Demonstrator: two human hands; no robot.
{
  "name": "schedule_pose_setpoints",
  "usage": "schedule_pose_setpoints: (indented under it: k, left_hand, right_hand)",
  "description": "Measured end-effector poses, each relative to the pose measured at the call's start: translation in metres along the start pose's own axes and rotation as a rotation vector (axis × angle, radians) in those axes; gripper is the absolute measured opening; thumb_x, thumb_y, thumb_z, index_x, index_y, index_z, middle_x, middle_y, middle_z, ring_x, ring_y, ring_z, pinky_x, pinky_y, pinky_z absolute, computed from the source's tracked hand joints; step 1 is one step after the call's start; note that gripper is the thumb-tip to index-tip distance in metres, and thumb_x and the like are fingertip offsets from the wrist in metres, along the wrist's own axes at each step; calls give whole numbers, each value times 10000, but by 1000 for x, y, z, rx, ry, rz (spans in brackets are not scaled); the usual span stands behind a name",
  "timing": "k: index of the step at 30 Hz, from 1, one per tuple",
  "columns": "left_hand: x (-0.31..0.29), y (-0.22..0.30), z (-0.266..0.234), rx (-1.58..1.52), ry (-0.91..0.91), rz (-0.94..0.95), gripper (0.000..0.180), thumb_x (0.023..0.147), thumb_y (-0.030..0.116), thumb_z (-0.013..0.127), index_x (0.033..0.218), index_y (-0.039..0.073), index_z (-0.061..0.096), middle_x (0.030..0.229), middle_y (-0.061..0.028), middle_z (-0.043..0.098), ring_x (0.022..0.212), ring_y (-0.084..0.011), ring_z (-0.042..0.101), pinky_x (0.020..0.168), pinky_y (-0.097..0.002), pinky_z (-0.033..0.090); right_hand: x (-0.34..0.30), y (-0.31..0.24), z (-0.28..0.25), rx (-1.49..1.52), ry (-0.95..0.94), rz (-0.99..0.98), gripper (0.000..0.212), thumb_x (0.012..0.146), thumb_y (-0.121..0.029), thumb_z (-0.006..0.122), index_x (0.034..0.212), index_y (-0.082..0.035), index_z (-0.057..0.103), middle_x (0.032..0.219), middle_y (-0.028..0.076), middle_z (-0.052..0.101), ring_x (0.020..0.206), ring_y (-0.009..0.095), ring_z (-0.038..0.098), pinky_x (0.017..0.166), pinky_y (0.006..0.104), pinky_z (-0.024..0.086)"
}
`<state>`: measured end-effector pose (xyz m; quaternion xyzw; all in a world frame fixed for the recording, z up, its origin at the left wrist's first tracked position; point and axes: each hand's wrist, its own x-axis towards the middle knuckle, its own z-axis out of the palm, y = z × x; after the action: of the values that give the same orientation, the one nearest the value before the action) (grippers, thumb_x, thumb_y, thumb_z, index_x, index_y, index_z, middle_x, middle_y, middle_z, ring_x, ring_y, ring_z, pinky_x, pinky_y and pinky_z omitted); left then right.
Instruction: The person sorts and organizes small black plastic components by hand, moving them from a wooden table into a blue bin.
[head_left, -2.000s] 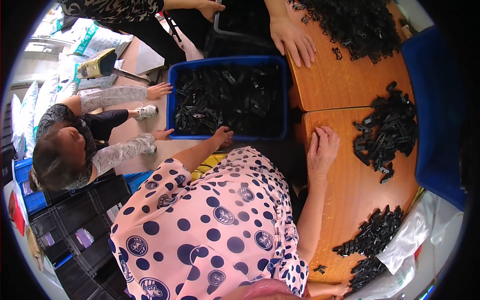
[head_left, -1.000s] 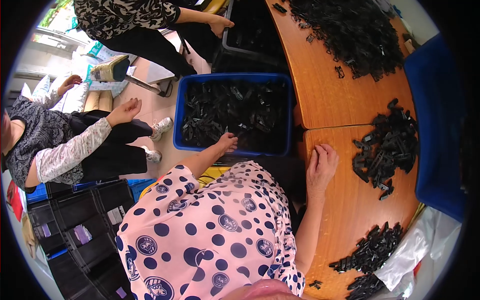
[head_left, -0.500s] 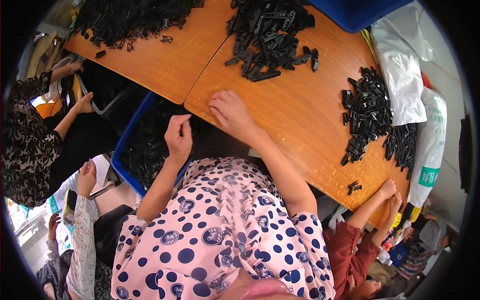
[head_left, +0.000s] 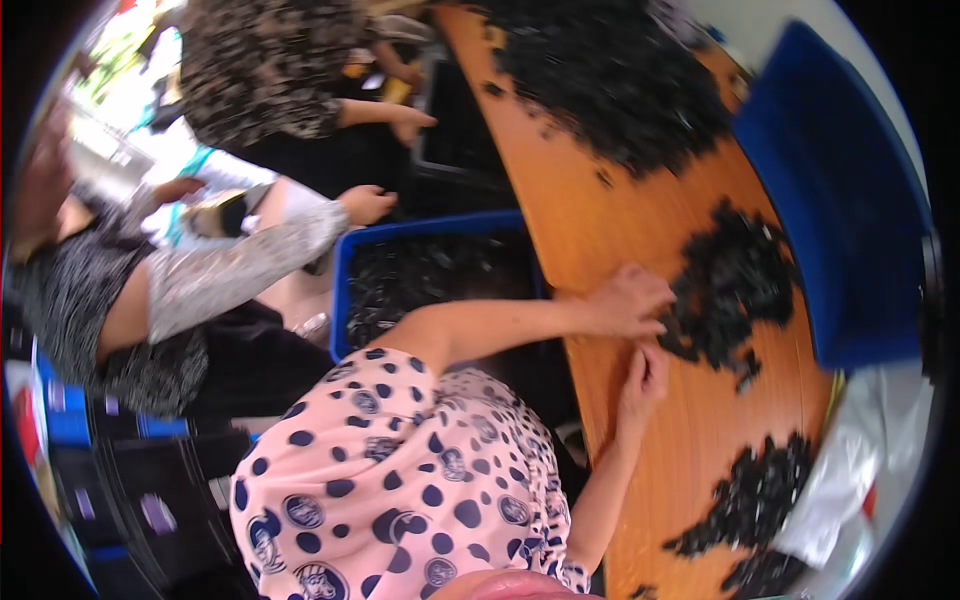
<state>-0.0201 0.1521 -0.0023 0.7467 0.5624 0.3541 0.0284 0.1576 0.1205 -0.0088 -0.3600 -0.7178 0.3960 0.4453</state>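
Observation:
My left hand (head_left: 628,303) reaches across the table to the near edge of a middle pile of black plastic clips (head_left: 735,285). Its fingers are bent, with the thumb apart from them, and its fingertips meet the edge of the pile. I see nothing held in it. Just below it, over the wooden table (head_left: 590,250), is my right hand (head_left: 643,385), its fingers curled together and pointing toward the pile. Whatever it may hold is too blurred to make out. The clips are long, narrow black pieces, smeared by motion.
A larger black heap (head_left: 620,85) lies farther up the table, a smaller pile (head_left: 755,495) at lower right. A blue bin (head_left: 840,200) stands along the far side beside a silvery plastic sack (head_left: 845,470). Another blue bin (head_left: 345,265) of black parts sits left. Two co-workers (head_left: 260,265) are near it.
The view has swung left, so the table now runs down the right side. Both my hands have moved from the table's near edge to the middle pile of black clips.

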Motion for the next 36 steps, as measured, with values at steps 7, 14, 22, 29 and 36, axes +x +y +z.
schedule_pose_setpoints:
  k: [7, 14, 22, 29, 36]
  left_hand:
    - [0, -10, -10, -41, -9, -113, 506, 842, 412, 692, 1234, 102, 614, 1233, -109, 593, 1272, -288, 478, 1132, -479, 270]
    - [1, -11, -10, -35, 7, -111, 485, 834, 402, 711, 1207, 102, 631, 1204, -102, 601, 1247, -288, 491, 1123, -471, 276]
    - [0, -17, -8, -45, 1, -108, 479, 838, 393, 716, 1212, 106, 633, 1193, -94, 607, 1240, -289, 493, 1118, -467, 281]
    - [-4, -17, -9, -48, -10, -115, 467, 852, 373, 701, 1221, 95, 629, 1227, -88, 608, 1269, -265, 497, 1115, -457, 292]
    - [-4, -17, 6, -19, 21, -115, 456, 843, 369, 710, 1203, 100, 636, 1221, -84, 610, 1257, -260, 497, 1105, -450, 298]
  right_hand:
    - [17, -15, 8, -41, -106, -40, 70, 963, -13, 596, 1007, 27, 634, 955, 138, 621, 903, 280, 613, 817, 339, 496]
    - [18, -27, 10, -55, -104, 15, 67, 986, -19, 568, 1001, 32, 609, 957, 94, 594, 904, 195, 566, 850, 288, 461]
    - [19, -25, 15, -91, -70, 17, 77, 966, -4, 593, 1025, 26, 632, 963, 131, 620, 885, 254, 613, 794, 318, 494]
    - [13, -10, 18, -97, -53, -12, 73, 962, -3, 600, 1022, 22, 635, 958, 127, 620, 875, 252, 612, 789, 321, 496]
    - [11, -1, 12, -111, -49, -39, 68, 961, 3, 595, 1015, 25, 632, 958, 128, 622, 879, 248, 611, 796, 315, 495]
